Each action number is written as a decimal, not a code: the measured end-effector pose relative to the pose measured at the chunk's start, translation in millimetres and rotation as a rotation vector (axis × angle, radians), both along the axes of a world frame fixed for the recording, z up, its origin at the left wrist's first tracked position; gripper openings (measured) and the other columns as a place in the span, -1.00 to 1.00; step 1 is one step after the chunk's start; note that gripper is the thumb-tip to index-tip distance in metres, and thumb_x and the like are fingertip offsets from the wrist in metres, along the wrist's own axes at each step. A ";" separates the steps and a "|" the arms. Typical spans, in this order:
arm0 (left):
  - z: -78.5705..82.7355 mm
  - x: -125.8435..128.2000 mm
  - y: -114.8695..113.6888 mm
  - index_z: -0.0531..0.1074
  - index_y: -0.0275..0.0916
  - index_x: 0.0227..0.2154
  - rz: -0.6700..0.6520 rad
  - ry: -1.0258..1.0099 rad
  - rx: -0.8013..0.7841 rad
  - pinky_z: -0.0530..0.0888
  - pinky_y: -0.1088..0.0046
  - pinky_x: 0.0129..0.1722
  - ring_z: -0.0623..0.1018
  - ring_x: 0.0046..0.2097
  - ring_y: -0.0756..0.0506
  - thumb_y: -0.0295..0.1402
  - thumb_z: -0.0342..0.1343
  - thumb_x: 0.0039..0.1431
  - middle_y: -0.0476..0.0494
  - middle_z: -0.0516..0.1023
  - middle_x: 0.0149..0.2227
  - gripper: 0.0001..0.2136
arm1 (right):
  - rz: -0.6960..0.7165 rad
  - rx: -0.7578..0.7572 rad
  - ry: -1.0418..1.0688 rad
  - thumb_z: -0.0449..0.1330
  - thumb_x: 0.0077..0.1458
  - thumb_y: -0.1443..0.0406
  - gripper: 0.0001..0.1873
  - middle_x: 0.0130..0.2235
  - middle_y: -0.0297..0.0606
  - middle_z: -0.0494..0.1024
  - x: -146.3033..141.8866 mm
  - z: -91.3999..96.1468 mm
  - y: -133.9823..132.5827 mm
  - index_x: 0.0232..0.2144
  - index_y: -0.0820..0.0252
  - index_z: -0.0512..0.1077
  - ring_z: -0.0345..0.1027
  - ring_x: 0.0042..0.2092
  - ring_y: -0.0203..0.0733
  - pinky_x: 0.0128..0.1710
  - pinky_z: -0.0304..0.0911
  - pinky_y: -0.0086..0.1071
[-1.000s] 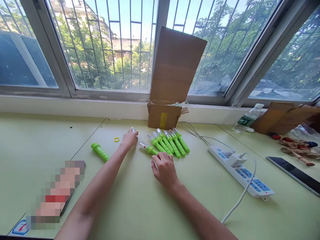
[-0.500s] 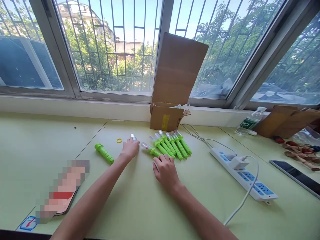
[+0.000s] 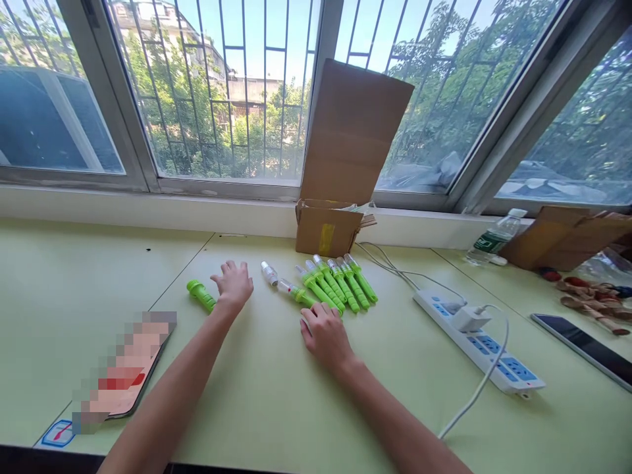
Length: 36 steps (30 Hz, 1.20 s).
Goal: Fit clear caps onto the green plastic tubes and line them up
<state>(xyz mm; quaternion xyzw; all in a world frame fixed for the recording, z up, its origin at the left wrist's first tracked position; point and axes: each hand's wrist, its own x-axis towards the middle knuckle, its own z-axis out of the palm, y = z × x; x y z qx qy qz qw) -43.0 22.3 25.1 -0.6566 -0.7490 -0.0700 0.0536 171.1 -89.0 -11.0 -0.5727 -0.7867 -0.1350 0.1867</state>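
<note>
My left hand (image 3: 232,284) hovers open over the table, fingers spread, beside a loose green handle (image 3: 200,295) lying to its left. A small clear cap piece (image 3: 269,272) lies free on the table to its right. My right hand (image 3: 323,334) rests on the table with fingers curled, a pale object partly under them that I cannot make out. Just beyond it lies a row of several green sticks with clear tips (image 3: 336,283).
A small open cardboard box (image 3: 326,230) stands by the window sill behind the sticks. A white power strip (image 3: 481,343) with a plugged charger and cables lies to the right. A dark tablet (image 3: 582,345), a water bottle (image 3: 494,238) and wooden toys (image 3: 590,299) are at far right.
My left hand let go of the clear cap piece and moved left toward the green handle, now covering the yellow ring. The right hand stayed put.
</note>
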 end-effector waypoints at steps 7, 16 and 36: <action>-15.3 -41.4 15.3 0.30 -0.23 0.01 0.322 -0.074 -0.076 0.29 -0.12 -0.11 0.20 0.12 -0.38 -0.20 -0.09 0.14 -0.48 0.21 0.08 -0.60 | -0.004 0.004 -0.007 0.00 0.19 0.26 -0.80 -0.31 -0.21 0.43 -0.4 -0.1 -0.2 -0.30 0.13 0.41 0.20 -0.20 -0.13 -0.21 -0.03 -0.27; -13.7 -29.8 5.9 0.36 -0.27 -0.08 0.128 -0.107 -0.064 0.42 0.34 -0.25 0.32 0.03 -0.27 -0.42 -0.14 0.14 -0.42 0.35 -0.05 -0.69 | -0.008 -0.017 -0.009 -0.02 0.20 0.25 -0.77 -0.29 -0.20 0.43 -0.3 2.0 -1.3 -0.26 0.12 0.42 0.21 -0.18 -0.12 -0.19 -0.02 -0.27; -19.9 57.4 -43.1 0.38 -0.20 -0.26 -0.654 -0.300 0.098 0.38 0.46 -0.32 0.49 -0.27 -0.05 -0.27 -0.14 0.24 -0.15 0.44 -0.16 -0.79 | 0.103 -0.077 0.102 0.05 0.15 0.11 -0.67 -0.28 -0.18 0.46 -1.1 1.8 -1.5 -0.16 0.18 0.41 0.28 -0.18 -0.14 -0.19 0.10 -0.34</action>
